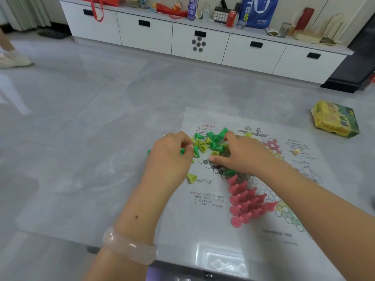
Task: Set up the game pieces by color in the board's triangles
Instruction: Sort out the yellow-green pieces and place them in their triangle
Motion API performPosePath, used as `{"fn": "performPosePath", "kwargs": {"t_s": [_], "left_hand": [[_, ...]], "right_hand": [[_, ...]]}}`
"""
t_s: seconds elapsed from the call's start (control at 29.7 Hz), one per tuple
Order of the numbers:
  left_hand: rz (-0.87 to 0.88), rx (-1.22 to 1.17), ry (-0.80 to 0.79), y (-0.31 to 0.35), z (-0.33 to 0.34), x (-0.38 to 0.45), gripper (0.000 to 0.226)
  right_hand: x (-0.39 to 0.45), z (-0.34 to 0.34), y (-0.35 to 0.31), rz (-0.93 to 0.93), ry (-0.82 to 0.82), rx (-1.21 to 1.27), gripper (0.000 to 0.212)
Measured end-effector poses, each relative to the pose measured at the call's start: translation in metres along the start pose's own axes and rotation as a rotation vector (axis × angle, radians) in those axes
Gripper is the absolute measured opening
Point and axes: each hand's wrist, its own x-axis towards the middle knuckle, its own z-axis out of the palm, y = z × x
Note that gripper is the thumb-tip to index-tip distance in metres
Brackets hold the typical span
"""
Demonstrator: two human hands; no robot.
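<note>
Under right hand (241,154), pieces (213,141) partly hidden

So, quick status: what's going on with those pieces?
Left hand gripping green pieces, right hand sorting the green-yellow pile. Pink pieces already set. Nothing blocking.

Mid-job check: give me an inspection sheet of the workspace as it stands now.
Surface: paper game board lying flat on the grey tiled floor.
Job's things: pink pieces standing together in one board triangle; green pieces and yellow-green pieces mixed in a loose pile at the board's far left; one yellow-green piece lying apart.
Clutter: game box on the floor to the right.
Grippers: left hand has its grip on green pieces; right hand reaches into the pile, its grip unclear.
Cables: nothing seen.
Surroundings: white cabinet with bags, bottle and can on top; another person's foot at far left.
</note>
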Motion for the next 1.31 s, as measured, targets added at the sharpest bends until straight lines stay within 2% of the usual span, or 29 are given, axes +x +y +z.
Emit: {"fn": "performPosePath", "kwargs": {"t_s": [0.2, 0.47, 0.54, 0.61, 0.67, 0.71, 0.81, 0.87, 0.98, 1.01, 1.11, 1.21, 1.31], "left_hand": [[-0.028, -0.065, -0.019, 0.003, -0.004, 0.001, 0.015], [-0.044, -0.147, -0.010, 0.005, -0.005, 0.001, 0.017], [-0.138, -0.352, 0.008, 0.010, -0.004, 0.002, 0.019], [-0.362, -0.801, -0.028, 0.016, -0.002, 0.003, 0.019], [-0.583, -1.254, -0.178, 0.020, 0.002, 0.004, 0.024], [-0.660, -1.405, -0.266, 0.021, 0.004, 0.003, 0.030], [-0.806, -1.703, -0.447, 0.022, 0.005, 0.001, 0.039], [-0.843, -1.822, -0.451, 0.021, 0.004, 0.001, 0.035], [-0.859, -1.813, -0.306, 0.015, 0.001, 0.004, 0.030], [-0.866, -1.767, -0.234, 0.012, 0.000, 0.006, 0.029], [-0.850, -1.655, -0.029, 0.003, -0.006, 0.012, 0.025], [-0.819, -1.606, 0.057, -0.005, -0.012, 0.015, 0.019], [-0.807, -1.577, 0.066, -0.006, -0.013, 0.016, 0.014]], "right_hand": [[0.004, 0.001, 0.009, -0.085, -0.053, 0.156, 0.029], [0.001, -0.007, 0.012, -0.077, -0.047, 0.272, 0.013], [-0.005, -0.023, 0.011, -0.080, -0.003, 0.370, 0.010], [-0.015, -0.044, 0.004, -0.137, 0.059, 0.474, 0.007], [-0.024, -0.060, -0.010, -0.254, 0.068, 0.536, 0.006], [-0.027, -0.066, -0.019, -0.317, 0.053, 0.536, 0.008], [-0.028, -0.066, -0.040, -0.443, -0.004, 0.456, 0.024], [-0.027, -0.066, -0.043, -0.443, -0.010, 0.503, 0.031], [-0.027, -0.071, -0.038, -0.352, 0.064, 0.776, 0.021], [-0.024, -0.071, -0.034, -0.311, 0.122, 0.786, 0.019], [-0.007, -0.057, -0.022, -0.190, 0.236, 0.554, 0.018], [0.006, -0.032, -0.018, -0.216, 0.122, 0.268, 0.023], [0.009, -0.015, -0.028, -0.273, 0.032, 0.123, 0.029]]}}
